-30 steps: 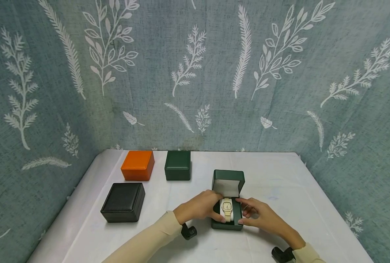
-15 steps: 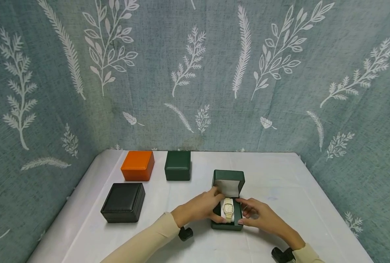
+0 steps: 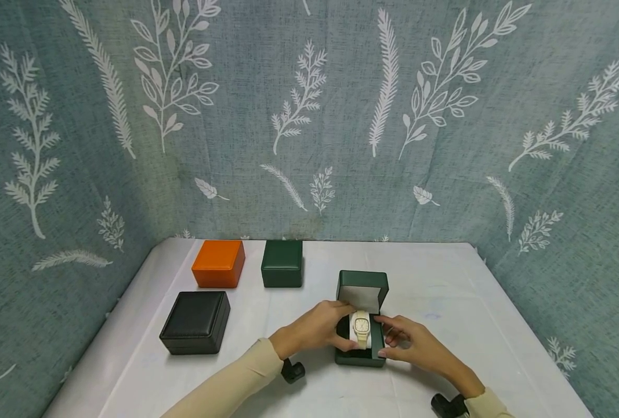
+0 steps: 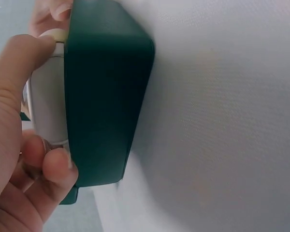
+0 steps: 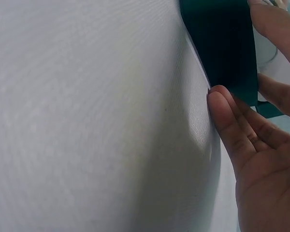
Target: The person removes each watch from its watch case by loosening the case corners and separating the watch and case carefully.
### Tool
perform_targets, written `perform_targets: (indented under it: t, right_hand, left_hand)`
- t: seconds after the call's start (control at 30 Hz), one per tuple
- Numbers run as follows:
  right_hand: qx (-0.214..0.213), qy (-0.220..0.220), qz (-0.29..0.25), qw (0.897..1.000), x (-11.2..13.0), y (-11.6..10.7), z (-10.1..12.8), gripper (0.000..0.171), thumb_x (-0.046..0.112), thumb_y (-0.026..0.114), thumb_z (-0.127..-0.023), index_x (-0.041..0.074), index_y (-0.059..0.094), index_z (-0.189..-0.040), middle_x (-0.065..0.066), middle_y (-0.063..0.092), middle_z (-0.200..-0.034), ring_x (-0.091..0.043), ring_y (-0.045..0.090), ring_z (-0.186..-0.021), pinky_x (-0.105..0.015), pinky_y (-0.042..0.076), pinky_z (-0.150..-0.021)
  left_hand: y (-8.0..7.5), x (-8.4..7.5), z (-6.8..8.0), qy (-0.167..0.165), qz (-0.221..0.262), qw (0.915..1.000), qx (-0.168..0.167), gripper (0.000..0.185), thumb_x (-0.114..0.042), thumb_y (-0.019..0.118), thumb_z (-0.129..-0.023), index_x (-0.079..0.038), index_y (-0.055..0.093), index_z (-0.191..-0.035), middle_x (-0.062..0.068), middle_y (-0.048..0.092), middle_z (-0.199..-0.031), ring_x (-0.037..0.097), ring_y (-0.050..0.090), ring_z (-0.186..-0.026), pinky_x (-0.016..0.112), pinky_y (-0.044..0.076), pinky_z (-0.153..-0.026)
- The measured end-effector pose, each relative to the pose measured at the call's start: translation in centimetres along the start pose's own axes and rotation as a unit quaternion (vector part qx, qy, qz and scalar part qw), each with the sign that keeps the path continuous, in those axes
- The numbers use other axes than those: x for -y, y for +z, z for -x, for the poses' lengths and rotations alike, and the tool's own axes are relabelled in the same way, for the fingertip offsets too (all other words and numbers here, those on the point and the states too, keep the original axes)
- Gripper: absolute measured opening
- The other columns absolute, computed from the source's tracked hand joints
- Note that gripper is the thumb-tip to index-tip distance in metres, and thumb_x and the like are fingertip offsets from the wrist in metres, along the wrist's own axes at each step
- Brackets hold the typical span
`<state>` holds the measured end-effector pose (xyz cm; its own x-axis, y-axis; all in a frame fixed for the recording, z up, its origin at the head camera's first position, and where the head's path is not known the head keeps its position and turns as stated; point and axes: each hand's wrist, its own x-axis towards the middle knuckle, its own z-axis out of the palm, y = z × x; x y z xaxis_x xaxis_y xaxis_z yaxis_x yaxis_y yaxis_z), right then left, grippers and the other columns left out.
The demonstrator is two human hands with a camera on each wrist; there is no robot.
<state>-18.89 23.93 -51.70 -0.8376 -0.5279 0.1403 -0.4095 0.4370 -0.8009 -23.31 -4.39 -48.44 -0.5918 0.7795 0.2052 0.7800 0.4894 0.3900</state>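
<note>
A green watch box (image 3: 360, 360) stands with its lid raised toward the back. In it a cream-coloured wristwatch (image 3: 361, 326) is wrapped round a white cushion (image 4: 50, 101). My left hand (image 3: 319, 326) grips the cushion by its two ends, thumb at the near end and fingers at the far end. The left wrist view has the cushion sticking out above the box wall (image 4: 104, 96). My right hand (image 3: 413, 343) holds the box's right side, thumb at the front corner and index finger farther back. In the right wrist view other fingers (image 5: 220, 108) touch the box's outside.
Three closed boxes stand to the left on the white-covered table (image 3: 445, 290): an orange one (image 3: 218, 264), a green one (image 3: 282, 264) and a black one (image 3: 195, 322). A patterned blue-green curtain (image 3: 309, 116) rises behind the table.
The watch and cushion have shifted slightly within the box, first toward the near side, then back toward the lid. My left hand has moved a little with them. The right hand has stayed put.
</note>
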Motion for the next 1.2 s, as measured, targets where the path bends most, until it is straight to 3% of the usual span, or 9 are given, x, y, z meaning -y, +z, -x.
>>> perform_targets:
  t: [0.2,0.4,0.5,0.63,0.83,1.2]
  right_hand:
    - [-0.016,-0.026,0.003,1.0,0.0,0.1,0.1,0.065,0.029,0.082,-0.09,0.006,0.056,-0.146,-0.004,0.063,-0.107,-0.019,0.067,-0.09,-0.032,0.057,-0.08]
    - [-0.055,-0.054,0.008,0.997,0.3,-0.1,0.4,0.058,0.024,0.083,-0.089,0.009,0.061,-0.14,-0.007,0.064,-0.11,-0.02,0.067,-0.089,-0.032,0.058,-0.077]
    - [-0.078,-0.049,0.019,0.996,0.9,-0.1,0.3,0.057,0.026,0.085,-0.086,0.014,0.063,-0.137,-0.005,0.065,-0.113,-0.019,0.067,-0.091,-0.031,0.058,-0.077]
    - [-0.095,-0.051,0.03,0.994,1.5,0.1,0.0,0.063,0.026,0.087,-0.085,0.011,0.06,-0.14,-0.006,0.064,-0.124,-0.017,0.066,-0.096,-0.03,0.057,-0.08]
    - [-0.081,-0.065,0.036,0.994,2.1,0.1,-0.6,0.076,0.025,0.086,-0.085,0.004,0.05,-0.149,-0.011,0.059,-0.135,-0.024,0.065,-0.108,-0.035,0.056,-0.09]
    - [-0.06,-0.025,0.014,0.998,2.5,0.3,-1.0,0.083,0.024,0.089,-0.083,0.007,0.046,-0.152,-0.005,0.056,-0.141,-0.023,0.062,-0.117,-0.041,0.051,-0.101]
  left_hand:
    - [-0.2,0.0,0.1,0.012,0.008,0.9996,-0.023,0.064,-0.038,0.087,-0.084,-0.005,0.065,-0.134,0.001,0.07,-0.123,0.006,0.064,-0.111,0.017,0.05,-0.094]
    - [-0.6,-0.3,0.3,-0.001,0.015,0.9996,-0.026,0.063,-0.038,0.087,-0.084,-0.005,0.066,-0.133,0.002,0.071,-0.121,0.009,0.066,-0.106,0.015,0.05,-0.087]
    - [-0.7,-0.4,0.4,-0.011,0.026,0.9993,-0.026,0.062,-0.037,0.087,-0.084,-0.005,0.066,-0.132,0.001,0.071,-0.121,0.005,0.064,-0.104,0.015,0.049,-0.085]
    - [-0.8,-0.4,0.4,-0.012,0.033,0.999,-0.028,0.062,-0.038,0.087,-0.084,-0.005,0.067,-0.132,0.001,0.07,-0.122,0.004,0.064,-0.105,0.016,0.05,-0.086]
    - [-0.7,-0.3,0.4,-0.003,0.025,0.9992,-0.03,0.063,-0.041,0.085,-0.085,-0.005,0.066,-0.133,0.003,0.069,-0.126,0.008,0.065,-0.111,0.019,0.052,-0.089]
    - [-1.0,-0.6,0.5,0.005,0.01,0.9995,-0.029,0.065,-0.042,0.085,-0.085,-0.003,0.066,-0.134,0.006,0.069,-0.129,0.014,0.066,-0.115,0.021,0.052,-0.093]
